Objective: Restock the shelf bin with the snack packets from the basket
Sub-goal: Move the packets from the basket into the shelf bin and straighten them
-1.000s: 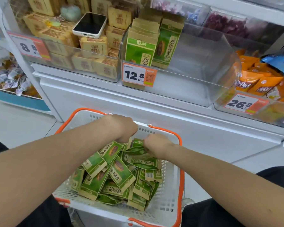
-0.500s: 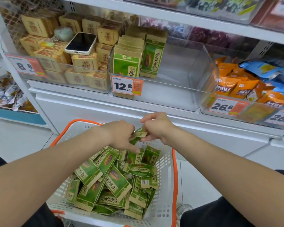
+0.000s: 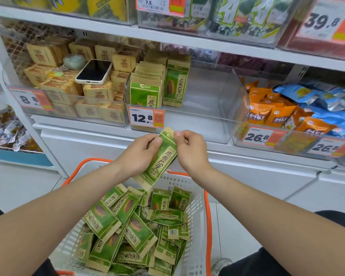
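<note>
A green snack packet is held tilted above the basket, just below the shelf edge. My left hand grips its left side and my right hand pinches its upper right corner. Below lies the white basket with orange handles, filled with several more green packets. The clear shelf bin with the 12.8 price tag holds two rows of green packets standing at its left; its right part is bare.
Left of the bin, a bin of tan packets carries a phone on top. To the right stand orange packets and blue packets. An upper shelf overhangs the bins. White cabinet fronts run below the shelf.
Both hands rose out of the basket with one green packet, lifting it up toward the shelf edge. The view tilted upward, showing more of the upper shelf.
</note>
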`<state>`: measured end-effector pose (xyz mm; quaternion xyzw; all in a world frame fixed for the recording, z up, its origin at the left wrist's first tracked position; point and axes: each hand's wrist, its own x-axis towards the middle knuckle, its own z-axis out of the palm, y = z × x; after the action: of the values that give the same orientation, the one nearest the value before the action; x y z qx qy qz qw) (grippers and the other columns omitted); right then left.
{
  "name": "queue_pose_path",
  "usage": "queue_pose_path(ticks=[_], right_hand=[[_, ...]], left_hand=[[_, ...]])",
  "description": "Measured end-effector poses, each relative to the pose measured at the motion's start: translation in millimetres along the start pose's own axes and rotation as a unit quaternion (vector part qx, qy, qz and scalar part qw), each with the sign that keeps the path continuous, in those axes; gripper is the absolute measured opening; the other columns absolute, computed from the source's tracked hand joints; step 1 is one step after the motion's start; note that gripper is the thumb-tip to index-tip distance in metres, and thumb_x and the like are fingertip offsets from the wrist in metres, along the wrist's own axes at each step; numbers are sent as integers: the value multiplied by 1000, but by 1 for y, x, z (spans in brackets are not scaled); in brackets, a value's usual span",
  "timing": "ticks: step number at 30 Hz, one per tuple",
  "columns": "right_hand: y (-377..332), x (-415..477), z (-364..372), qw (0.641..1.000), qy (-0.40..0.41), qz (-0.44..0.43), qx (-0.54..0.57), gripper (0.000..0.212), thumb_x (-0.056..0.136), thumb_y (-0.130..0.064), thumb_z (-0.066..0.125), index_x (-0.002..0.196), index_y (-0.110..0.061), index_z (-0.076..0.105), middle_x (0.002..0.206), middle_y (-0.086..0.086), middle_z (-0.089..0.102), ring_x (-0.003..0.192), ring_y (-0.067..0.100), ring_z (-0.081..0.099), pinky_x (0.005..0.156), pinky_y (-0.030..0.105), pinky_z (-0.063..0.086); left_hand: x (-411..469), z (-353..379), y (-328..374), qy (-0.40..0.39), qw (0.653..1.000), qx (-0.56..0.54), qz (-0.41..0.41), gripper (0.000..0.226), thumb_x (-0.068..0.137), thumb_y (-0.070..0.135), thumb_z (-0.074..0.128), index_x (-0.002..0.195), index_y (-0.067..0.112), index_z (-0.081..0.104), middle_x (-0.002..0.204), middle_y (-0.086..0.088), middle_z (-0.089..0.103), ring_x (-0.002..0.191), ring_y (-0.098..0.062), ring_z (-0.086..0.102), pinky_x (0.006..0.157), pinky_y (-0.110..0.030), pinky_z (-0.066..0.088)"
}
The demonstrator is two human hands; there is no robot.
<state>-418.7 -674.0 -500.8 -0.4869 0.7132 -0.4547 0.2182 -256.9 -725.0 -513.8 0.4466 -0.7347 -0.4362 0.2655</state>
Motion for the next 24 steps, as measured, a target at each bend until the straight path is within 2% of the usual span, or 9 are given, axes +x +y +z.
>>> queue_pose_path(ticks=[2,4,6,8,10,13,16,20,24], right_hand=[[-3,2,0,999,3,-35,10,41,107,-32,53,70,-15,59,62,1,58,62,18,53,59,36,43],[-9,1,2,996,-5,-32,81,41,106,-35,52,77,-7,63,71,17,65,66,29,59,61,45,50],[-19,-1,0,978,-34,19,203,42,107,-31,55,82,0,67,77,21,68,66,24,60,56,35,50],[-28,-2,-6,960,-47,68,268,40,105,-33,61,87,0,71,80,22,70,69,21,62,56,25,50],[-34,-3,-11,958,-46,65,276,47,102,-41,66,90,5,71,85,28,71,71,23,62,62,30,53],[-45,-9,-12,953,-75,53,290,53,106,-42,56,100,7,73,93,24,76,79,28,71,75,41,60],[-56,-4,-14,938,-72,95,325,53,108,-40,53,105,9,73,99,23,78,83,27,74,78,38,63],[-67,11,-21,931,-61,130,337,50,106,-37,58,116,11,69,110,27,74,85,29,70,86,48,59],[-74,23,-27,949,0,70,307,50,107,-35,57,97,12,72,97,27,75,78,27,69,87,57,58]], left_hand=[[-1,-1,6,37,999,-1,3,69,110,59,30,94,8,73,83,-14,74,75,-20,67,83,-47,56],[-3,-2,12,78,997,-1,11,79,110,60,24,82,4,72,73,-17,71,67,-24,65,72,-43,53],[-5,-3,20,127,991,9,39,77,113,54,23,70,6,66,61,-12,64,57,-23,59,60,-39,45],[-5,-4,27,167,984,7,58,71,115,47,25,63,11,58,52,-2,57,50,-15,52,54,-36,37],[-4,-5,35,207,976,2,69,64,115,41,28,61,15,51,49,8,52,49,-9,47,50,-29,31],[-1,-7,49,259,960,9,106,58,115,36,33,60,19,42,49,9,47,50,-8,44,48,-24,26],[3,-10,60,291,947,23,131,57,114,37,36,59,22,41,52,6,44,51,-10,43,52,-33,29],[11,-11,70,318,937,17,146,58,113,40,40,60,17,46,53,4,45,51,-13,42,53,-40,32],[19,-11,74,315,936,-11,159,53,113,40,38,65,18,49,57,4,48,55,-11,44,57,-38,32]])
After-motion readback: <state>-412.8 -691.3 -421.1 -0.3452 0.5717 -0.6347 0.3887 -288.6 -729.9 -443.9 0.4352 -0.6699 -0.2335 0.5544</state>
